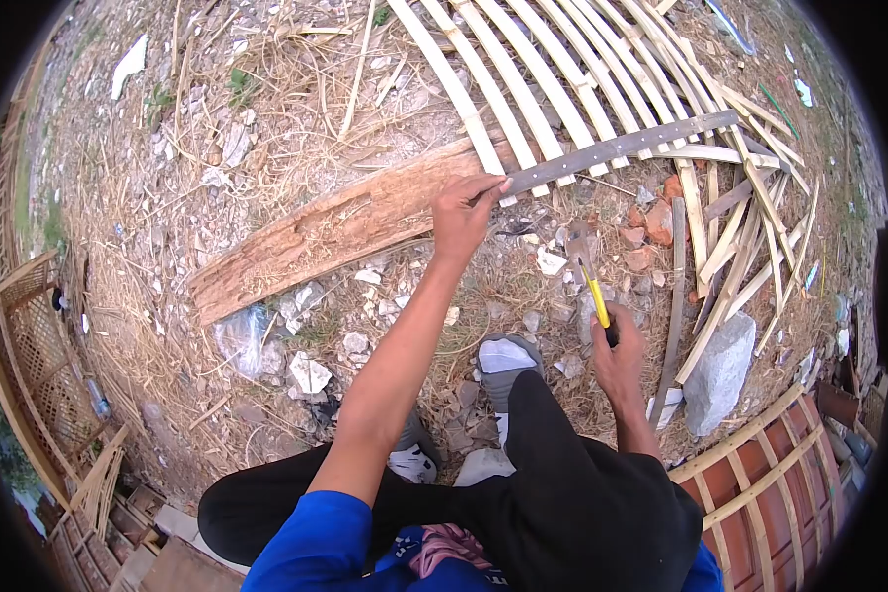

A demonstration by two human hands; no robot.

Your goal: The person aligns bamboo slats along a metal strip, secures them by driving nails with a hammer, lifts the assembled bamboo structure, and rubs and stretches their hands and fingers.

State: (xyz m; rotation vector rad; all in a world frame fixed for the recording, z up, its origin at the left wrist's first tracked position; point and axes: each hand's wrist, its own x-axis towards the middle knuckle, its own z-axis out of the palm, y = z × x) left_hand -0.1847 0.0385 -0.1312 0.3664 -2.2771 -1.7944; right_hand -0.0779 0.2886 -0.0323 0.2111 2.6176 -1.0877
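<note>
While left hand [461, 222] pinches near end of dark, dotted strip [622, 146] between thumb and fingers, right hand [619, 360] wraps around black part of yellow-and-black hand tool [602, 308], right of frame center. Strip slants across lower ends of pale wooden slats [454, 77], upper right of center. Weathered plank [335, 232] lies on littered ground [296, 128], left of center; large gray stone [720, 375] sits lower right.
</note>
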